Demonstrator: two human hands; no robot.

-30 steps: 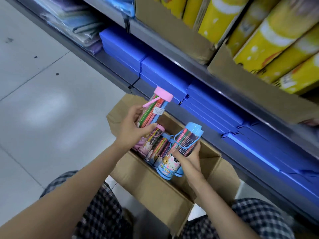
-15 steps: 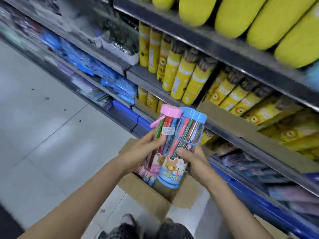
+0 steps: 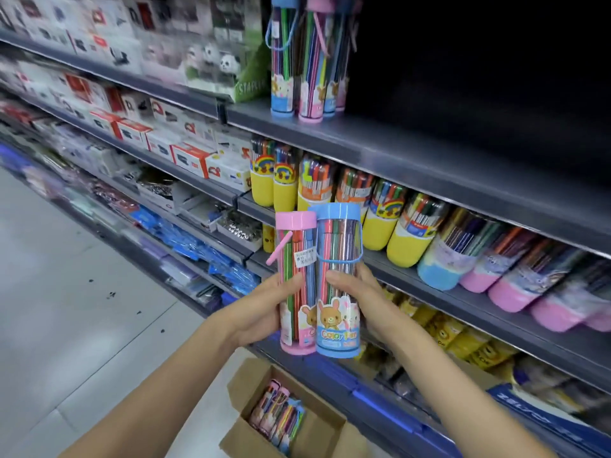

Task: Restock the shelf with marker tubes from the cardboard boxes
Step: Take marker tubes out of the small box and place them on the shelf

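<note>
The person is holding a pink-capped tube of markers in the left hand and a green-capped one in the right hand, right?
Not quite. In the head view, the clear marker tube in the right hand has a blue cap, not green. The left hand does hold the pink-capped clear marker tube.

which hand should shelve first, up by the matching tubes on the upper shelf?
Probably right. The right hand holds the blue tube on the shelf side, under the bare upper shelf.

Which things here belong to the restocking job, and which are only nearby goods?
Job: pink tube in left hand; blue tube in right hand; cardboard box with more tubes; matching tubes on the upper shelf.

Nearby: yellow marker tubs; stapler boxes; blue packets.
</note>
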